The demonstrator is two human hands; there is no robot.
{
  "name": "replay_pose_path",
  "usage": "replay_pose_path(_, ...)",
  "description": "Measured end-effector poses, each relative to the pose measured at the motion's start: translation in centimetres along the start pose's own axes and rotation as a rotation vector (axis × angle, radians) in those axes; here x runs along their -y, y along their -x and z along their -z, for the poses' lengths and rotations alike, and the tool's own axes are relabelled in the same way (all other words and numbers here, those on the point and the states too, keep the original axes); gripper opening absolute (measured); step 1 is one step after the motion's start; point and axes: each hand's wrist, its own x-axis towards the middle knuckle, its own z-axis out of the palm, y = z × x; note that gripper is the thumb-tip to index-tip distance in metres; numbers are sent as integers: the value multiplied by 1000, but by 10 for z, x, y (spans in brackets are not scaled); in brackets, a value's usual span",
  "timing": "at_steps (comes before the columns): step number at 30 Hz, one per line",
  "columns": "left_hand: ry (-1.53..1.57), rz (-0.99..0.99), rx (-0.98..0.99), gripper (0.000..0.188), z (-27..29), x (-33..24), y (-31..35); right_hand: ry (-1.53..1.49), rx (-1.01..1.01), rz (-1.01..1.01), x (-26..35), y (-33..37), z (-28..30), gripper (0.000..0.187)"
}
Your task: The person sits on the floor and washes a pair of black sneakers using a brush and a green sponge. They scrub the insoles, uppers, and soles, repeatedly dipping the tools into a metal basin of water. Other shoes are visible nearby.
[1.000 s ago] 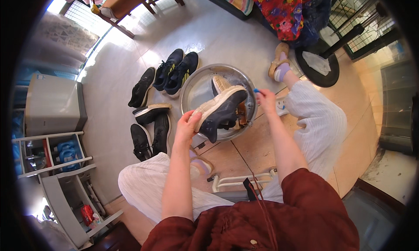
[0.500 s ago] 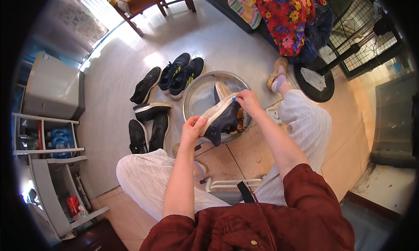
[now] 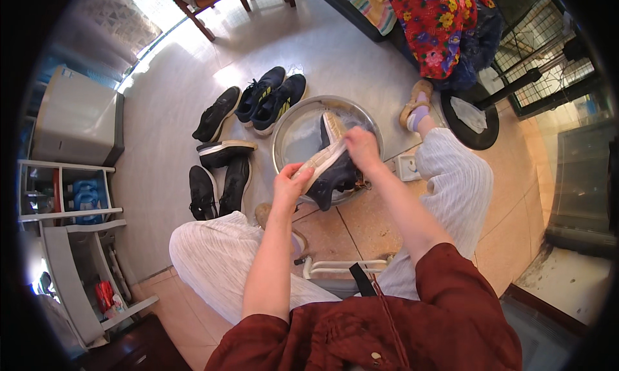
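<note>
A dark shoe (image 3: 332, 179) with a pale sole is tilted on its side over a round metal basin (image 3: 298, 136). My left hand (image 3: 291, 182) is closed around one end of it, thumb on the sole. My right hand (image 3: 363, 146) is closed against the other end of the sole, slightly blurred. What sits between its fingers is hidden now; a small blue thing showed there earlier. Behind, a second dark shoe (image 3: 333, 127) with a yellowed sole lies in the basin, partly covered by the held one.
Dark blue shoes with yellow stripes (image 3: 279, 104) and several black shoes (image 3: 216, 115) stand left of the basin. A small white square item (image 3: 407, 168) lies right of it, near my foot (image 3: 418, 105). Open drawers (image 3: 80, 226) line the left; a round black stand base (image 3: 469, 120) sits right.
My right hand has shifted slightly along the sole, and the blue thing in its fingers no longer shows. The left hand keeps its hold. The whole view has shifted slightly.
</note>
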Motion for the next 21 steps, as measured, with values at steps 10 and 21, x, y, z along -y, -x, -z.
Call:
replay_pose_path(10, 40, 68, 53, 39, 8, 11, -2, -100, -54, -149, -19, -12, -4, 7)
replay_pose_path(21, 100, 154, 40, 35, 11, 12, -3, -108, -86, -270, -51, -18, -7, 7)
